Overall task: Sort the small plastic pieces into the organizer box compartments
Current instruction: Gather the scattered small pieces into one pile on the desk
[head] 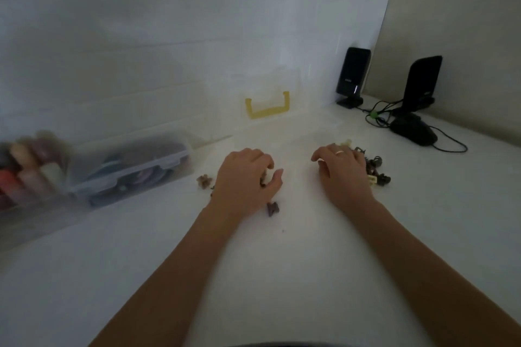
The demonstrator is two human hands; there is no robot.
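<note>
My left hand lies palm down on the white table, fingers curled over small dark pieces that are mostly hidden. A brownish piece sits just left of it and a dark purple piece lies by its wrist. My right hand, with a ring, rests palm down beside a heap of dark and cream pieces on its right; whether it grips any is unclear. The clear organizer box with a yellow handle stands open behind both hands.
A clear lidded bin and a blurred row of coloured bottles stand at the left. Two black speakers, a mouse and cables sit at the back right against the wall.
</note>
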